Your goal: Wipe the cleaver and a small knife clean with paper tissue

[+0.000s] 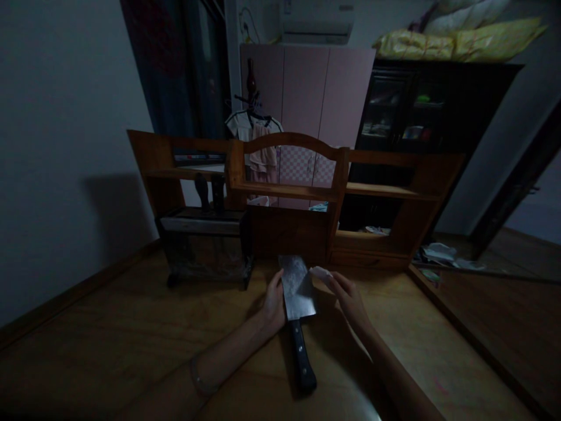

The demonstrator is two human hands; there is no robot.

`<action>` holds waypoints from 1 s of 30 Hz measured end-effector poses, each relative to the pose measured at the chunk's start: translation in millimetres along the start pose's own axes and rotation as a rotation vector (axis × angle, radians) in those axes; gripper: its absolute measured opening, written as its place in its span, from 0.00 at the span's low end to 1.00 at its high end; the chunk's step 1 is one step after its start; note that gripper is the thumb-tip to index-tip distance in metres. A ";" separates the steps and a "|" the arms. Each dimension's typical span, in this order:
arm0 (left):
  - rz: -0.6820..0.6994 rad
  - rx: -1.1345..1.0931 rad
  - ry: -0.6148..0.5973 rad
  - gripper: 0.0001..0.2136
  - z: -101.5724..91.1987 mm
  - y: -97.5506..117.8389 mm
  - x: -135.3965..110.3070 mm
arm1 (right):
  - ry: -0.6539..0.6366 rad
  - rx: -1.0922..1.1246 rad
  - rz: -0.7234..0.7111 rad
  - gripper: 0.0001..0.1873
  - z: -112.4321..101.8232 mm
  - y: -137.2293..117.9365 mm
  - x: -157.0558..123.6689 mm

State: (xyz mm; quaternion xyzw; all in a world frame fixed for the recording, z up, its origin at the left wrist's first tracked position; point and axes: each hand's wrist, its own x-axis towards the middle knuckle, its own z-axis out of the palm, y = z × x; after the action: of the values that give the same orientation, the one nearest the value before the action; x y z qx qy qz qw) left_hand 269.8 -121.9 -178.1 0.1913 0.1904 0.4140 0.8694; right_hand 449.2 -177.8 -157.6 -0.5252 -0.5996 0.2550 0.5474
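Note:
A cleaver [298,289] with a broad grey blade and a black riveted handle is held above the wooden desk, its handle toward me. My left hand [274,301] grips the blade along its left edge, thumb near the far end and the other fingers hidden beneath. In my right hand [349,297], a small folded white tissue or cloth [322,273] is pinched between thumb and fingers. It sits close to the blade's right edge; I cannot tell whether they touch.
A knife block [205,248] holding black-handled knives stands at the desk's left back. Behind it, a wooden shelf unit [289,190] spans the rear edge. A wall [61,146] bounds the left. Wooden desktop [385,327] extends around my hands, with a raised strip [464,327] at right.

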 end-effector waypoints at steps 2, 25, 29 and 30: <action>-0.008 -0.011 -0.030 0.22 -0.8 0.2 0.0 | -0.042 0.027 -0.008 0.21 4.6 -3.1 -2.7; -0.065 -0.047 -0.164 0.23 2.1 -1.5 0.7 | -0.324 -0.054 0.090 0.20 1.6 6.5 -3.5; -0.078 -0.103 -0.160 0.21 1.8 0.1 1.0 | -0.162 -0.146 0.072 0.20 -4.2 16.3 0.0; -0.083 -0.101 -0.151 0.21 1.4 0.6 0.9 | -0.144 -0.159 0.065 0.20 -4.7 18.5 0.8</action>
State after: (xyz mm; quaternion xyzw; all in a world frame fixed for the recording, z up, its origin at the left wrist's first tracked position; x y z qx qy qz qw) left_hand 270.6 -121.1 -176.8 0.1701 0.1110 0.3712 0.9061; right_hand 460.1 -172.5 -172.3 -0.5665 -0.6382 0.2615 0.4509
